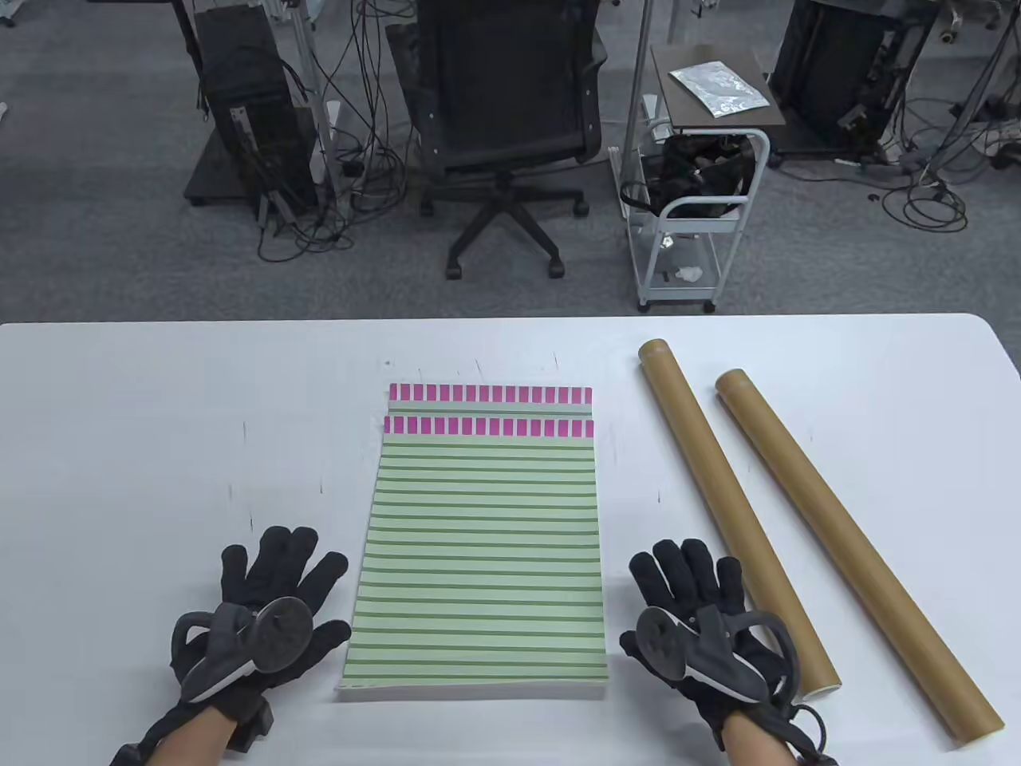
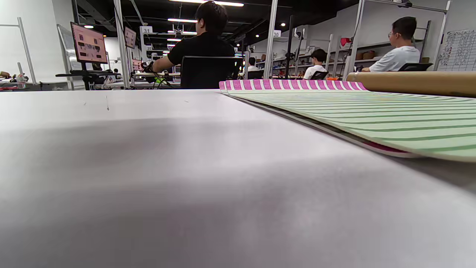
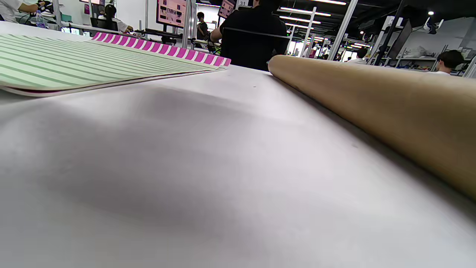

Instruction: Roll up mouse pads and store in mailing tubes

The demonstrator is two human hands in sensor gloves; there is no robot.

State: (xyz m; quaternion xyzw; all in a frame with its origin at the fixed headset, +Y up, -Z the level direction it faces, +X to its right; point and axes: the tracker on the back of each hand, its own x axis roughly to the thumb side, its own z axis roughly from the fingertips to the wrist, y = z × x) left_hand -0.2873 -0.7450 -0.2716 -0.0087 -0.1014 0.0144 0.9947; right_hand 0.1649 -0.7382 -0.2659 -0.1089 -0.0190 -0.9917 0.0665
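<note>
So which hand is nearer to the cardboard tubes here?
Right. The right hand rests flat between the striped mouse pads and the nearer mailing tube, right beside that tube. The left hand lies across the pads, on their far side.

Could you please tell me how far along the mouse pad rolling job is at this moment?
Nothing is done yet: both mouse pads lie flat and stacked, and both mailing tubes lie beside them. Nothing is in hand; the left hand and right hand rest flat on the table. Rolling and storing remain.
</note>
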